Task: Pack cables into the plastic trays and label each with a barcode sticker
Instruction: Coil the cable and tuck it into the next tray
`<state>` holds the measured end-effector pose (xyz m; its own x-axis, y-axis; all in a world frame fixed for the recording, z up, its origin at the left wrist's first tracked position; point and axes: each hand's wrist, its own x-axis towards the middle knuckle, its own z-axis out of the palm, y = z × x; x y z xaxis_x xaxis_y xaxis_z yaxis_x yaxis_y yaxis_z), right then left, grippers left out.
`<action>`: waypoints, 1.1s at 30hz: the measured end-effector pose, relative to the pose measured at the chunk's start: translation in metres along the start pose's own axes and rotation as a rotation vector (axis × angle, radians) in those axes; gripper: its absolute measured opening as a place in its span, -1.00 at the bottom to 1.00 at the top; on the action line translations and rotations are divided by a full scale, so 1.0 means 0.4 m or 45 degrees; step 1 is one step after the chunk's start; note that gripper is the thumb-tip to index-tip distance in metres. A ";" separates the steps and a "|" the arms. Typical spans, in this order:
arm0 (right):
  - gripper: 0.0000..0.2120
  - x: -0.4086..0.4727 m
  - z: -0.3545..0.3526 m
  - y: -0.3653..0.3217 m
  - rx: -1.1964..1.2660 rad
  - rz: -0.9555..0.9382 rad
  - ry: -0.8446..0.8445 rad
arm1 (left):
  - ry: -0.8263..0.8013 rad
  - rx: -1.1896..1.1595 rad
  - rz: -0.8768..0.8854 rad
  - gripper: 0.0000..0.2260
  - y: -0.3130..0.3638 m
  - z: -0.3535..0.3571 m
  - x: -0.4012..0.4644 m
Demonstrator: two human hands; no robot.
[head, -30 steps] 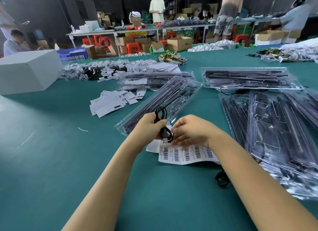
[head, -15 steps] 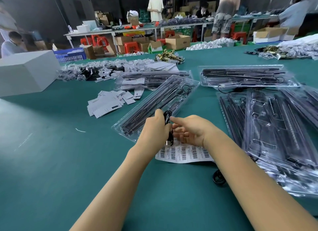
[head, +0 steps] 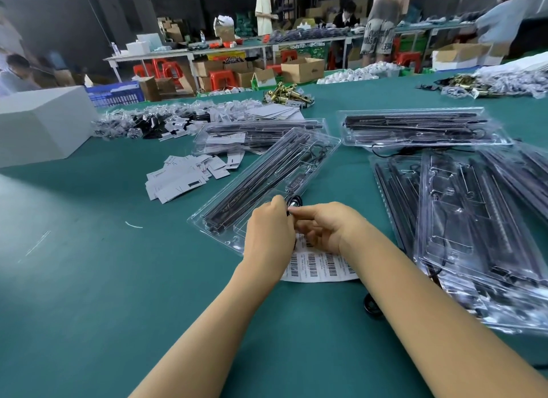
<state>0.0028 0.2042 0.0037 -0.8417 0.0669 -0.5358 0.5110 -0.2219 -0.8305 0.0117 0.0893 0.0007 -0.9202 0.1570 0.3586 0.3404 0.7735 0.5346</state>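
Observation:
A small coiled black cable is pinched between my left hand and my right hand, right over the near end of a clear plastic tray that lies diagonally and holds long black parts. Most of the cable is hidden behind my fingers. Under my hands lies a white sheet of barcode stickers. Another black cable coil rests on the table beside my right forearm.
Stacks of filled clear trays lie to the right, with more trays behind. Loose white cards sit left of the tray. A white box stands at far left. People work at tables in the background.
Both hands have carried the cable forward, from above the sticker sheet to the near end of the diagonal tray. More of the cable is now hidden in my fingers.

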 end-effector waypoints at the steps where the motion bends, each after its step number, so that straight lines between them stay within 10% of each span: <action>1: -0.81 0.003 0.001 0.001 0.008 -0.006 0.006 | 0.024 0.031 0.000 -0.89 -0.002 0.002 -0.001; 10: -0.82 0.017 0.006 0.004 0.082 -0.052 0.070 | 0.066 0.314 -0.010 -0.75 -0.007 0.006 -0.015; 18: -0.82 0.018 -0.001 -0.005 0.006 -0.067 0.063 | -0.238 -0.017 0.056 -0.81 -0.052 -0.078 0.037; 25: -0.84 0.022 -0.005 -0.007 0.049 -0.041 0.092 | -0.542 0.559 0.001 -0.54 -0.105 -0.140 0.046; 33: -0.82 0.026 -0.034 -0.025 0.116 -0.006 0.186 | -0.423 0.755 0.255 -0.67 -0.063 -0.099 0.022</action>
<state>-0.0086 0.2204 0.0043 -0.8063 0.2073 -0.5540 0.4837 -0.3081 -0.8192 0.0026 0.0470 0.0206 -0.8935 0.4370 0.1037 0.4332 0.8994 -0.0575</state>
